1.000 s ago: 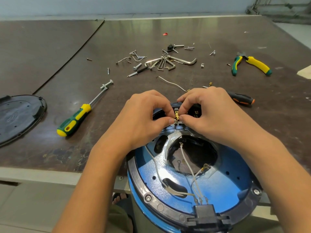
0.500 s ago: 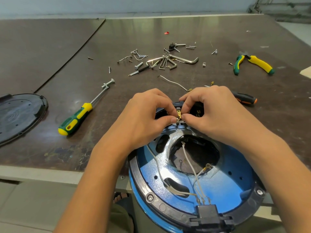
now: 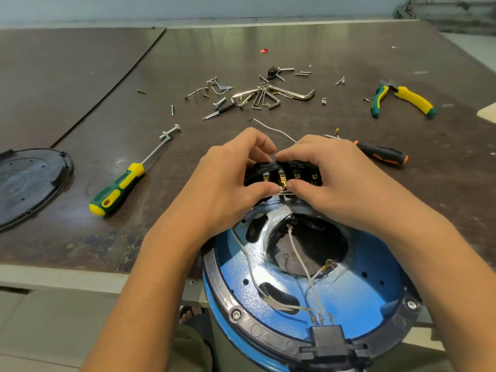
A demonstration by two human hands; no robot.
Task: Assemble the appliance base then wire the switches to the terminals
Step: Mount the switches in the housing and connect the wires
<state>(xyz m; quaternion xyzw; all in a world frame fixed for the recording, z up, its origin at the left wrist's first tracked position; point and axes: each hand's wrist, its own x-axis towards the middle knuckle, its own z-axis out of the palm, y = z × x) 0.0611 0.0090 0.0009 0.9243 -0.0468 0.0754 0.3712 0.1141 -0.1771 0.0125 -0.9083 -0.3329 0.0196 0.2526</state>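
Two hands meet on one part. The left hand (image 3: 228,181) has its fingers curled over the top of the black switch block (image 3: 298,167), thumb pressed in underneath. The block sits on the far rim of the blue appliance base (image 3: 349,291), which hangs off the near edge of the counter (image 3: 80,232). Its long axis runs left-right, spanning both hands. The brass terminals (image 3: 281,178) face the person in a row. The wire connector (image 3: 282,188) sits just below the second tab from the left, right between the two thumb tips. The right hand (image 3: 330,181) mirrors it, fingers curled over the block and thumb touching the connector. Both hands look equally near, so the push likely goes up into that tab.
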